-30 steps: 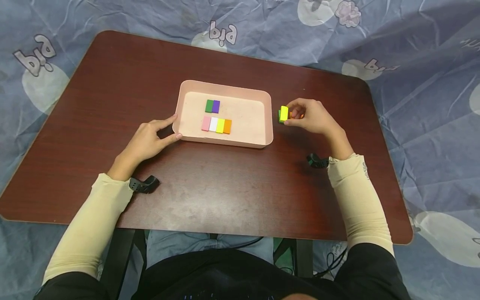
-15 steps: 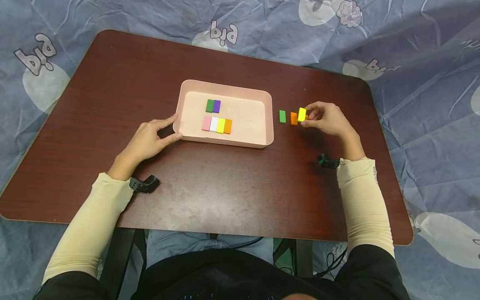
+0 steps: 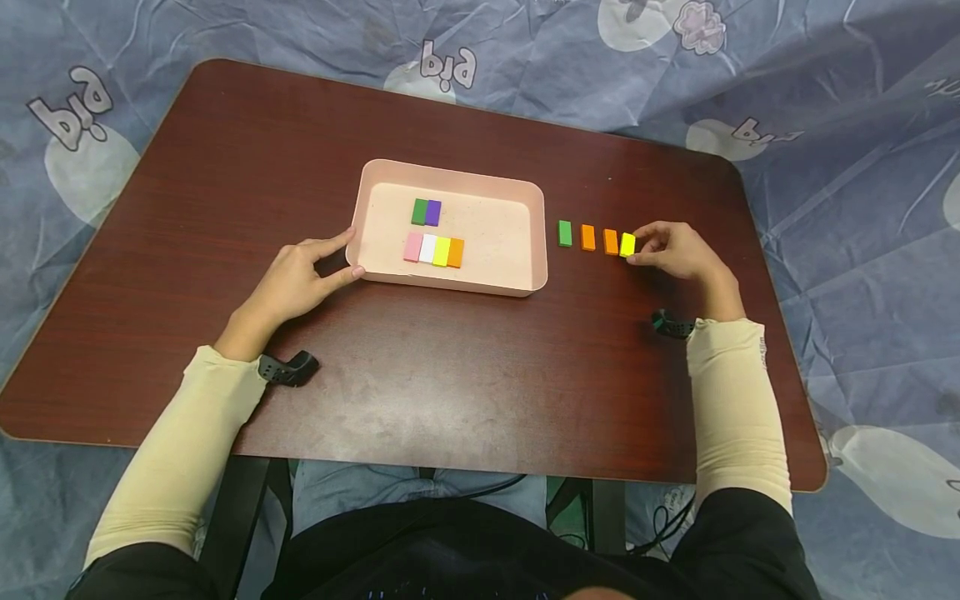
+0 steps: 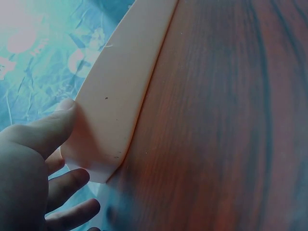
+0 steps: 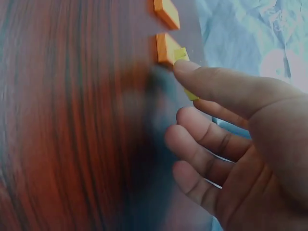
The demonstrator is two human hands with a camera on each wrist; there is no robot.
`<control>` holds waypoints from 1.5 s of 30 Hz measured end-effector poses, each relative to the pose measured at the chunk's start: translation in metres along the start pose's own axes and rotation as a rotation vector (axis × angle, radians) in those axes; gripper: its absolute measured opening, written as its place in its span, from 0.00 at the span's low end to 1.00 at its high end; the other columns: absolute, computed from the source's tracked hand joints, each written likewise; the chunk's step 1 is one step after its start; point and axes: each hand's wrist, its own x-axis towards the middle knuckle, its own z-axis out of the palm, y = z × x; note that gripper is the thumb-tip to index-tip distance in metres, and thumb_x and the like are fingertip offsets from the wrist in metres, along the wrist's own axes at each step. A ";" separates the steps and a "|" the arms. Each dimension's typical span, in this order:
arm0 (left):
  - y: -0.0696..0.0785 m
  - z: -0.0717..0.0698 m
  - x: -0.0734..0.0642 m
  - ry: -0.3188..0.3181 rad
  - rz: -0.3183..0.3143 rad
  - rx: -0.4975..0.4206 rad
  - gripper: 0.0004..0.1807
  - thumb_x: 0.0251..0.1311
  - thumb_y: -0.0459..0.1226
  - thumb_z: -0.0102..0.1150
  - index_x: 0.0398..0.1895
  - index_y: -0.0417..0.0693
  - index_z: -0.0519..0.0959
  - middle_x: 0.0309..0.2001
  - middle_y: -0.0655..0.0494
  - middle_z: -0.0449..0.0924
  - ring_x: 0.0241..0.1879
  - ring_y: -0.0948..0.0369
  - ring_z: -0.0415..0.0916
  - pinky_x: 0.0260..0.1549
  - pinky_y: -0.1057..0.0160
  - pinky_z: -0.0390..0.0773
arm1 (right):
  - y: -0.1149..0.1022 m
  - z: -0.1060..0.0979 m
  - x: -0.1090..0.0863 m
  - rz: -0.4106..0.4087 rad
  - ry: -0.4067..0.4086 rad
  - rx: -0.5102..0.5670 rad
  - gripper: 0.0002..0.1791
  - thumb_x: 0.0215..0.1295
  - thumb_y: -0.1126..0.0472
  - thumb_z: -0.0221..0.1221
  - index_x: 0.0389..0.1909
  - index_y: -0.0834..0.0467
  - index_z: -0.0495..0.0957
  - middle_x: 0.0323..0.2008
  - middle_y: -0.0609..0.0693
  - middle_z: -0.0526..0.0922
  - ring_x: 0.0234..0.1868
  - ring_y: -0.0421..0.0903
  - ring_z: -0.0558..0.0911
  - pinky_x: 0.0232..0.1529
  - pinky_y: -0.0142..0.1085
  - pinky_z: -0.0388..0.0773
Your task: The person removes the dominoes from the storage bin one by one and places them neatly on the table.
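My right hand (image 3: 678, 250) pinches a yellow block (image 3: 627, 244) between thumb and fingers, at the right end of a row of blocks on the table. Just left of it lies an orange block (image 3: 611, 242), then another orange block (image 3: 588, 238) and a green block (image 3: 565, 233). In the right wrist view the thumb covers part of the yellow block (image 5: 191, 95). My left hand (image 3: 292, 279) touches the left end of a pale pink tray (image 3: 450, 285), thumb and index finger spread along its corner. The left wrist view shows the thumb against the tray wall (image 4: 113, 91).
Inside the tray, a dark green block (image 3: 418, 212) and a purple block (image 3: 432, 213) lie side by side. Nearer the front, pink (image 3: 412, 247), white (image 3: 427, 249), yellow (image 3: 441, 252) and orange (image 3: 455, 253) blocks form a row. The brown table (image 3: 480, 383) has rounded corners.
The right hand has carried the yellow block rightward from above the green block to the end of the row, lower now. Green and orange blocks have come into view. The left hand stays put.
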 end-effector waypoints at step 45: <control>0.000 0.000 0.000 0.015 -0.008 0.000 0.34 0.53 0.54 0.60 0.64 0.56 0.66 0.56 0.39 0.70 0.56 0.45 0.67 0.52 0.46 0.65 | 0.013 -0.007 0.002 0.047 -0.045 -0.003 0.46 0.54 0.57 0.65 0.69 0.61 0.49 0.32 0.59 0.81 0.29 0.50 0.76 0.35 0.40 0.70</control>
